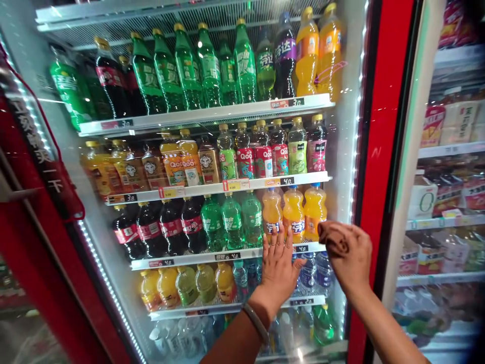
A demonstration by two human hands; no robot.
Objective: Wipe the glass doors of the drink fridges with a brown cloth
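A glass-fronted drinks fridge fills the view, with a red frame (386,126) on its right side. My left hand (278,263) is held flat in front of the lower shelves, fingers spread and holding nothing; it appears to rest on the glass. Behind its fingertips stand orange soda bottles (293,207). To the right, my right hand (350,258) is closed around a crumpled brown cloth (333,237), near the right edge of the glass. A pink scribbled mark (331,72) shows higher up, over the orange bottles at the top right.
Inside are green soda bottles (182,71), cola bottles (121,232) and small juice bottles (261,151) on white shelves (212,111). Another red frame with a dark lettered strip (38,146) stands on the left. Shelves of packaged drinks (460,121) are at the right.
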